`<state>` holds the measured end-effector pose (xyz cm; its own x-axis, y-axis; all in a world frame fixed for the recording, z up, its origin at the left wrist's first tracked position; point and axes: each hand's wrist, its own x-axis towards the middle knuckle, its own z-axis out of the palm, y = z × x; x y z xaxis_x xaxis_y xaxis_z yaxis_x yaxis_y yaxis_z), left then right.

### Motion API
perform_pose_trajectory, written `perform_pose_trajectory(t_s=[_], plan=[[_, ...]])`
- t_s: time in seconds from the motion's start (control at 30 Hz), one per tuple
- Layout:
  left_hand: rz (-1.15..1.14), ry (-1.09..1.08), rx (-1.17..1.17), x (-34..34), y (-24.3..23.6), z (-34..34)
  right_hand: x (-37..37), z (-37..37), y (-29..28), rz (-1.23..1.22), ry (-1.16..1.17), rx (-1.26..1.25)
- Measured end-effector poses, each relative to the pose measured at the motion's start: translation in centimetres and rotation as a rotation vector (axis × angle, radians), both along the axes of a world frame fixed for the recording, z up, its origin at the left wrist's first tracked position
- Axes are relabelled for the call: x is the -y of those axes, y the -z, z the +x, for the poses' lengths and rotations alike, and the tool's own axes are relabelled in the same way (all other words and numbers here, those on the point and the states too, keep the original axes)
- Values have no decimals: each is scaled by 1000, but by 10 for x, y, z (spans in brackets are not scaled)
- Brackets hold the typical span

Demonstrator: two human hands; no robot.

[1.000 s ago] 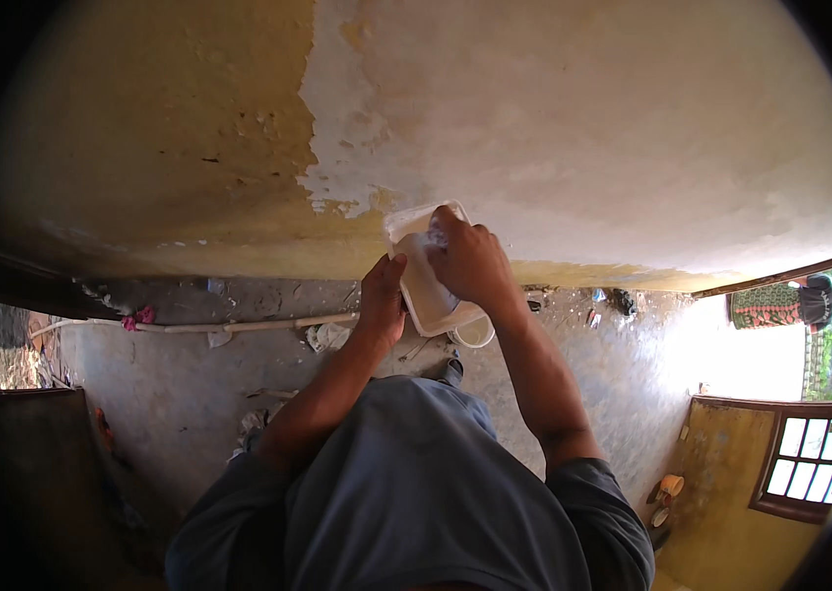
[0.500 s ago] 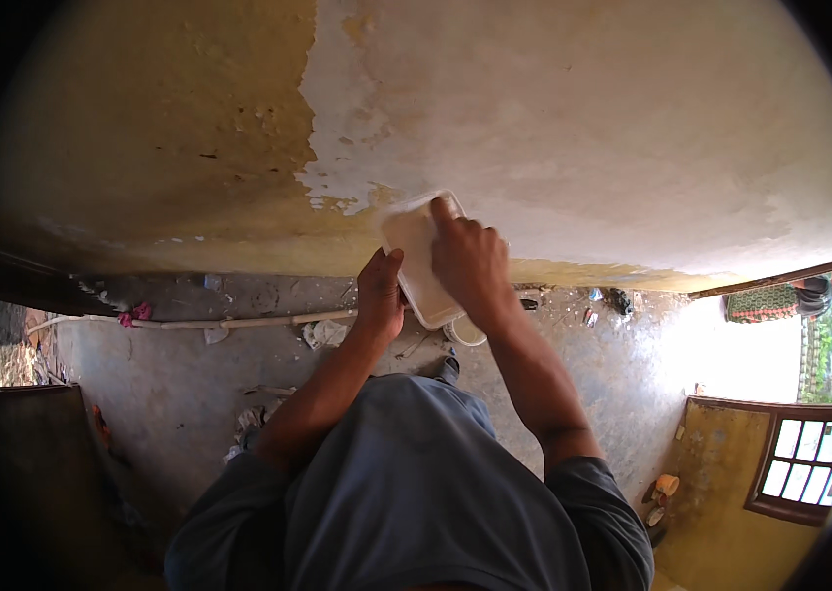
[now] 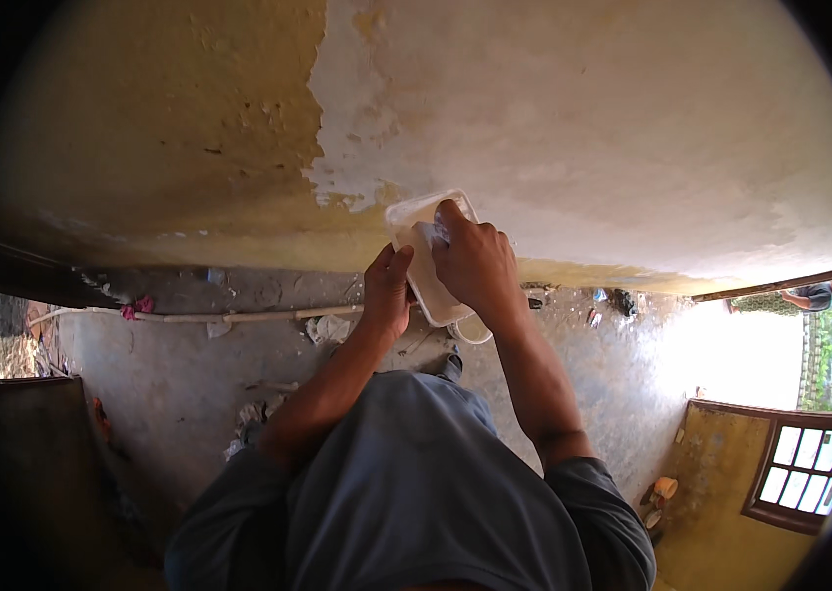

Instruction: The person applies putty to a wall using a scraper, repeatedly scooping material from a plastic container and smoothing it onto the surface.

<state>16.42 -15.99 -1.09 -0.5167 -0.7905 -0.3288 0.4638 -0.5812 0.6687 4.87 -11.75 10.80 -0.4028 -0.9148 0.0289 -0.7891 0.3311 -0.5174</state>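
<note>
My left hand point(image 3: 387, 291) grips the lower left side of a shallow white plastic tray point(image 3: 436, 305) with pale paste in it, thumb along the rim. My right hand point(image 3: 475, 261) is closed over the tray on a white-smeared scraper-like tool point(image 3: 436, 231), mostly hidden by the fingers. Both hands are in front of the wall point(image 3: 583, 138), which has peeling yellow paint on the left and a pale coat on the right. A white bucket point(image 3: 474, 335) is partly hidden below the tray.
A long pale pole point(image 3: 278, 315), pink cloth point(image 3: 140, 303), crumpled scraps point(image 3: 327, 329) and debris lie on the concrete floor point(image 3: 170, 414). At the right are a bright doorway with another person point(image 3: 815, 297), a barred window point(image 3: 805, 463) and an orange container point(image 3: 665, 488).
The tray rose slightly between the first and middle frames; my right hand has shifted within it, covering more of the tool than at first. The person in the doorway has changed posture.
</note>
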Motion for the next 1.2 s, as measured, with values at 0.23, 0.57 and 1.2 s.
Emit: perform_pose_trajectory(t_s=[0.23,0.57,1.2], plan=[[39,-26,38,-2,-5,-5,4,1,1,38,13,2],[10,-19,-16,1,1,-12,3,9,-1,24,-2,51],[-21,7,-1,2,7,4,-3,-19,-8,-20,21,-33]])
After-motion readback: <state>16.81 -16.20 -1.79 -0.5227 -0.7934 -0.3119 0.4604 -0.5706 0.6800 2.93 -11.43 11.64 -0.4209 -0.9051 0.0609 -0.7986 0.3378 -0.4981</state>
